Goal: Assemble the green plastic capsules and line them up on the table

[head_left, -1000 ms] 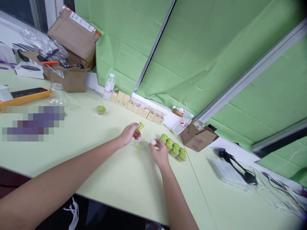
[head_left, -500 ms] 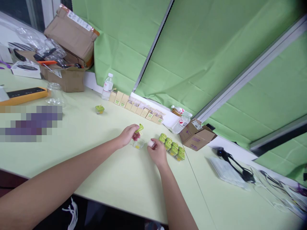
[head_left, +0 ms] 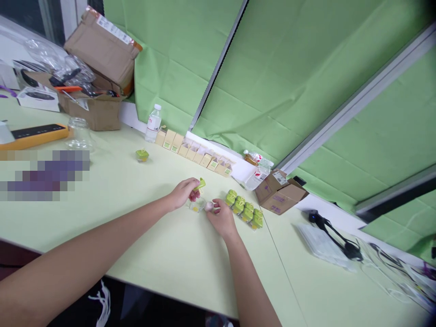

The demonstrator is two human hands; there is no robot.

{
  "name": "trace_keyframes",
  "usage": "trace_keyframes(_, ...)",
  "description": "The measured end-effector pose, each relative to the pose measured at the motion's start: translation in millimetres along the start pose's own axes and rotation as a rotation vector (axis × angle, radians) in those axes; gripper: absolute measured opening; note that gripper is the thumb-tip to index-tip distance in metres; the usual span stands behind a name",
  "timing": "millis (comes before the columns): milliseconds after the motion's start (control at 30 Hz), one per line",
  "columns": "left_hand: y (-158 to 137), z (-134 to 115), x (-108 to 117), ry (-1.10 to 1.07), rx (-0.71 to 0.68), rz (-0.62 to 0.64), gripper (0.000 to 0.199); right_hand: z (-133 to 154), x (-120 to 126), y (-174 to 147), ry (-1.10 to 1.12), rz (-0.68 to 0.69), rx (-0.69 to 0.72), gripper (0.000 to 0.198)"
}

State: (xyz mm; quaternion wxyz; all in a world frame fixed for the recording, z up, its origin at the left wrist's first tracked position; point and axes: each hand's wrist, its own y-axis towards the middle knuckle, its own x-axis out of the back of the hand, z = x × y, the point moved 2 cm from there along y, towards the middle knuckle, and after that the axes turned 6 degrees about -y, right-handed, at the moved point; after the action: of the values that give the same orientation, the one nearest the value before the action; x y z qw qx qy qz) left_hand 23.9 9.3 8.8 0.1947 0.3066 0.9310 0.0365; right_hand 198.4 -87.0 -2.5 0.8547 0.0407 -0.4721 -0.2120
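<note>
My left hand (head_left: 184, 192) is closed on a green lid (head_left: 201, 184), with a small yellow loop hanging under it. Just below those fingers a small clear container (head_left: 196, 206) sits on the table with something yellow in it. My right hand (head_left: 223, 219) pinches a small whitish round piece (head_left: 209, 206) at the container's right side; whether the two touch I cannot tell. Beside the right hand stand several green-lidded small containers (head_left: 248, 211) in a cluster. Another green-lidded container (head_left: 142, 155) stands alone farther left.
Small tan boxes (head_left: 194, 151) line the wall, with a water bottle (head_left: 154, 123) at their left end. An open carton (head_left: 279, 193) and bottles (head_left: 259, 175) lie to the right. A glass jar (head_left: 78, 132) and a filled cardboard box (head_left: 93, 111) stand at the left.
My right hand has shifted slightly left, bringing the whitish round piece up to the clear container. The left hand still holds the green lid, almost in place.
</note>
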Motion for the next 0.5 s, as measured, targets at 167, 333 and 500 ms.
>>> trace_keyframes(167,-0.2,0.5,-0.6,-0.012,-0.001,0.011,0.034,2.6,6.5,0.4,0.037,-0.021,-0.013,0.042)
trace_keyframes(333,1.5,2.7,-0.3,0.009,0.000,0.016,0.037,8.3,18.0,3.1,0.190,-0.211,-0.002,0.033)
trace_keyframes(500,-11.4,-9.5,-6.7,0.258,-0.170,0.030,0.036,17.0,21.9,0.6,0.400,-0.268,0.013,0.027)
